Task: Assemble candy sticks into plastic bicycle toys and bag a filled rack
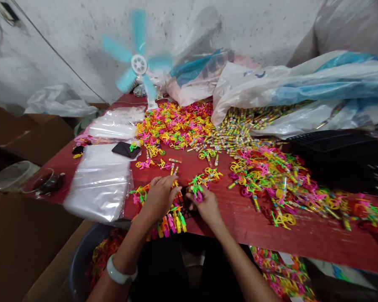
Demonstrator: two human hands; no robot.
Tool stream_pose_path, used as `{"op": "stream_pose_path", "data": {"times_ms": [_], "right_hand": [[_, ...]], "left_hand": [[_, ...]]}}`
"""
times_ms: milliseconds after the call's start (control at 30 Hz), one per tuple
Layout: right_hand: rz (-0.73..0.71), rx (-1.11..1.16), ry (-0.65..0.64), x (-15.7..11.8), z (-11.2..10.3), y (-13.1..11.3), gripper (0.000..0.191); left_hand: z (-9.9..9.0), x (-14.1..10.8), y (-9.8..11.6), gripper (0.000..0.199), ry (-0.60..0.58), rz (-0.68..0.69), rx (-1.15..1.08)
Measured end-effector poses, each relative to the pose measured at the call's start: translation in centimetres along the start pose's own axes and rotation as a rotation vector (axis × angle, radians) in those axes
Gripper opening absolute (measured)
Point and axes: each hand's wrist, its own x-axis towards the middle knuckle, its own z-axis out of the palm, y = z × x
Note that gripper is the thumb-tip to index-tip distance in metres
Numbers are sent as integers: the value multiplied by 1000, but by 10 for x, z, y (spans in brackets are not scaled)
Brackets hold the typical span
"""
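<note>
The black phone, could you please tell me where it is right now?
In the head view, the black phone lies left of centre, at the upper right corner of the nearer clear bags, beyond the left hand, with a green piece on it.

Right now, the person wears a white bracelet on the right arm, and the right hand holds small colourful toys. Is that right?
Not quite. The head view shows the white bracelet on the left arm, not the right one. The right hand does hold small colourful toys.
</note>
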Motion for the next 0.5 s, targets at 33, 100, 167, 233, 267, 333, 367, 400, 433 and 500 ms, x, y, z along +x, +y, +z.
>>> {"op": "stream_pose_path", "data": {"times_ms": [33,100,167,233,267,333,367,400,433,500], "right_hand": [[24,10,-1,-9,-2,2,28],[75,38,-10,-27,-3,8,29],[108,57,-12,-42,1,16,28],[107,51,0,-51,6,24,25],[91,31,5,-53,7,27,22],[2,-54,7,-54,9,29,15],[-73,-117,4,-53,8,29,13],[-160,-186,-4,-52,6,28,14],[-252,-255,-16,-52,5,27,18],[-408,-370,-54,-50,1,26,24]], "left_hand": [[1,0,0,29,2,0,-2],[2,-1,-2,29,10,-1,-1],[4,-1,-3,29,21,-1,2],[5,-1,-5,28,29,3,1],[6,-2,-5,28,32,7,-1],[6,-2,-6,28,37,15,-2],[6,-2,-6,28,40,20,-1],[6,-2,-6,27,44,25,1],[6,-2,-6,27,48,30,3],[6,-2,-6,27,46,36,6]]}}
